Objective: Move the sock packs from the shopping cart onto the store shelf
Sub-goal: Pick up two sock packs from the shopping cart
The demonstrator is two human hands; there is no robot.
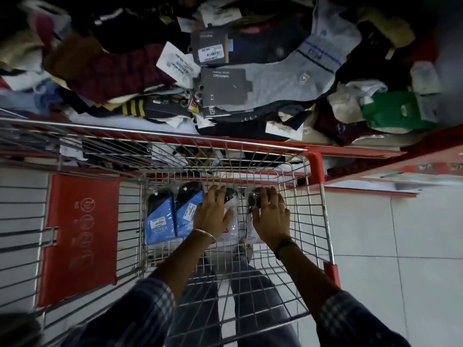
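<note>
Lying under each hand (213, 212) (271, 216), white sock packs (231, 221) fill the cart (323, 209).

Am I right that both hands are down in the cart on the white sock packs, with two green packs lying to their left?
Nearly. The head view shows the left hand and right hand on the white sock packs in the cart, but the two packs to their left are blue, not green.

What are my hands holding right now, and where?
Left hand rests on a white sock pack, right hand on another, over their upper halves; firm grip unclear.
</note>
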